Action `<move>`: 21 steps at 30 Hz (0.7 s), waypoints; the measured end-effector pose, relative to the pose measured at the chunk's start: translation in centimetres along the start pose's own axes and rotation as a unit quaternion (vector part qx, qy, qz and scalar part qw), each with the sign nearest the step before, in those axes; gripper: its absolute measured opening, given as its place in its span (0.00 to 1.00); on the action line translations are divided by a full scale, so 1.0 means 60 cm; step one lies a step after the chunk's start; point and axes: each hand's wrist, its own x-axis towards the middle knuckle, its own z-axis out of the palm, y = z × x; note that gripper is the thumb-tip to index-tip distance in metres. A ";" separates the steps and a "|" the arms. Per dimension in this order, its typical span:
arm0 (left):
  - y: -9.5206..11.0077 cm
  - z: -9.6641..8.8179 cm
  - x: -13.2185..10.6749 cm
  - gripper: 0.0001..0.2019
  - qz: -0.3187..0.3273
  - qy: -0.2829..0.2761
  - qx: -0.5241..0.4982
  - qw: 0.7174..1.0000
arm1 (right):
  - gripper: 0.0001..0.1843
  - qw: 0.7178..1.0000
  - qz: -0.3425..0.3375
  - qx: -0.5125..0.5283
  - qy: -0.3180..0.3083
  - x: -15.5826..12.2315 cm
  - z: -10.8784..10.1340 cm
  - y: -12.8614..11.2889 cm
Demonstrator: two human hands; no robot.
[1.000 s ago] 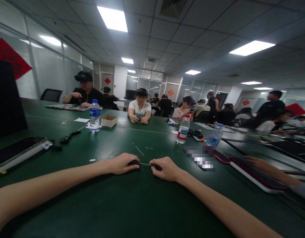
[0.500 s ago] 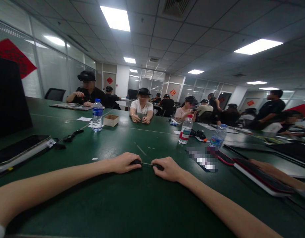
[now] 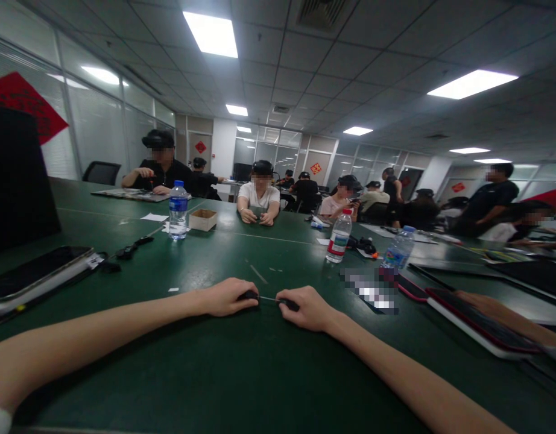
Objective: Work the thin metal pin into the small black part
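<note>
You have a thin, pale rod (image 3: pixel 268 299) lying level between your two hands, at the middle of the green table (image 3: pixel 242 367); whether it touches the surface, I cannot tell. Your left hand (image 3: pixel 230 297) is closed around its left dark end (image 3: pixel 249 295), and your right hand (image 3: pixel 307 308) is closed around its right dark end (image 3: pixel 288 304). The rod looks stiff and the whole piece seems light (this I judge by its small size only). The bare rod shines a little, so it is probably smooth and could slip in the fingers; the dark ends, being thicker, seem the better places to hold. I do not expect it to be fragile, but sideways bending could perhaps strain such a thin rod.
</note>
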 end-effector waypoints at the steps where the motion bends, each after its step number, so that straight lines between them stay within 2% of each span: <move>1: 0.000 0.000 0.000 0.16 -0.001 -0.002 0.000 1.000 | 0.14 1.000 0.001 0.000 -0.001 0.000 0.000 0.000; 21: 0.001 -0.001 0.001 0.16 -0.002 -0.005 0.001 1.000 | 0.15 1.000 0.009 0.006 -0.007 0.000 -0.004 -0.003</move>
